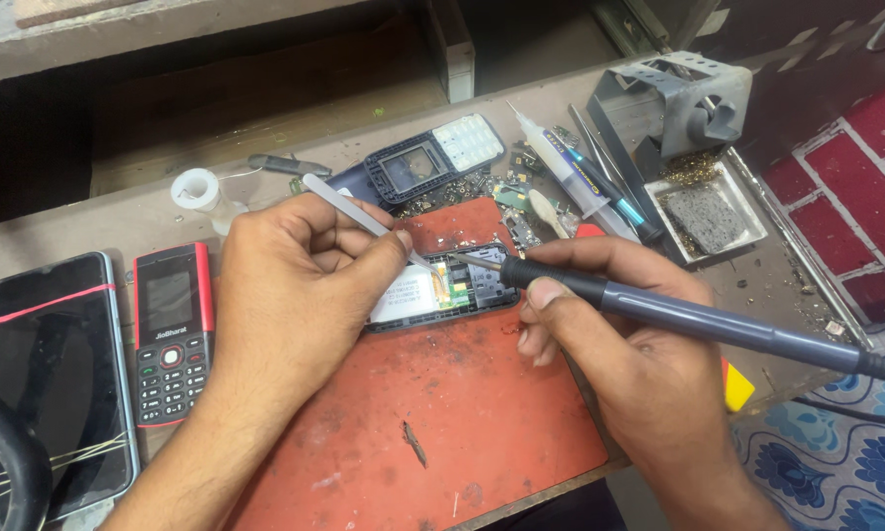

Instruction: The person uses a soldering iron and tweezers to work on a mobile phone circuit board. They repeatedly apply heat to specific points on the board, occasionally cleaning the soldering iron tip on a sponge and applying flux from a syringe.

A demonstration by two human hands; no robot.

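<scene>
Opened phone (442, 290) lies on red mat (462, 413), board exposed. Tweezers (364, 216) pinched in left hand (295, 285), tips at board. Soldering iron (659, 315) gripped pen-style in right hand (629, 344), tip touching same spot. Best done with wrists braced, contact brief. Mat scuffed, flux-stained; tweezers bright steel; iron handle matte grey.

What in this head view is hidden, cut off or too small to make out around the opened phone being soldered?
- Opened dark phone body: its left part is hidden behind the left hand.
- Point where the thin metal tweezers meet the grey soldering iron: too small to tell if they touch.
- Large black smartphone with a red band: lower end cut by the frame edge.
- Right hand: wrist cut off below.
</scene>
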